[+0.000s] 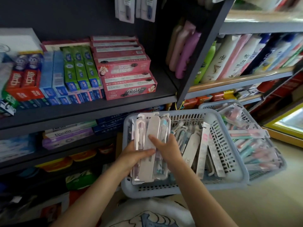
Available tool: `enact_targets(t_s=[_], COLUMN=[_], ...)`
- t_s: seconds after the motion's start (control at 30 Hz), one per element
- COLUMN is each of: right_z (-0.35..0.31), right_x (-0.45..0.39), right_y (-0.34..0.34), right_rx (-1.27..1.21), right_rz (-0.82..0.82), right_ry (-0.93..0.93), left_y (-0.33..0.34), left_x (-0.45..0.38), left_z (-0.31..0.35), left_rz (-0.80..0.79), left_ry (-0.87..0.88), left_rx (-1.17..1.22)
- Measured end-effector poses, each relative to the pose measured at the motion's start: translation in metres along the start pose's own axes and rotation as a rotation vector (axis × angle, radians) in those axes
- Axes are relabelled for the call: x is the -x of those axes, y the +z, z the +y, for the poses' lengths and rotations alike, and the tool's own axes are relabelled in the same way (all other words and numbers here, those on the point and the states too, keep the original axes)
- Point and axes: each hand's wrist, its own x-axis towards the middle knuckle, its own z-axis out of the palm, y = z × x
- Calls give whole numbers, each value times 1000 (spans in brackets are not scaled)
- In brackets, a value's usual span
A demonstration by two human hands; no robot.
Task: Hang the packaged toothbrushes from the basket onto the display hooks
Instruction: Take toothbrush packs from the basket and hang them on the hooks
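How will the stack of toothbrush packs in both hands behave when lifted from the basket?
The stack of toothbrush packs looks like stiff glossy blister plastic, so probably light but slippery. Held fanned between left hand and right hand, packs may slide apart.

Both forearms are bare and extend from the lower edge of the view upward toward the centre, converging so that the hands nearly meet; the left hand [133,155] lies palm-side toward the right, thumb stretched across the front of a stack of toothbrush packs [151,149], fingers hidden behind it; the right hand [165,149] grips the same stack from the right side, back of hand facing the camera, index finger laid across the front, remaining fingers curled around the edge.
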Motion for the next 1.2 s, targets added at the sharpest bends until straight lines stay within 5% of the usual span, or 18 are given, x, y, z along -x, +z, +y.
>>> enact_targets(t_s=[0.2, 0.43, 0.7, 0.87, 1.2], right_z=[-5, -19, -48, -87, -174], right_x=[8, 23, 30, 35, 63], right_y=[-9, -38, -72, -71, -45], right_rx=[-160, -252, -263, -328, -481], right_rz=[-118, -349, -405, -587, -483], right_ry=[21, -191, -377, -299, -702], left_y=[5, 29, 56, 63, 27], left_x=[4, 22, 45, 75, 118], left_z=[7, 26, 57, 103, 206], left_rz=[54, 172, 437, 497, 589], left_ry=[20, 154, 270, 396, 621], left_rx=[97, 255, 264, 201, 169])
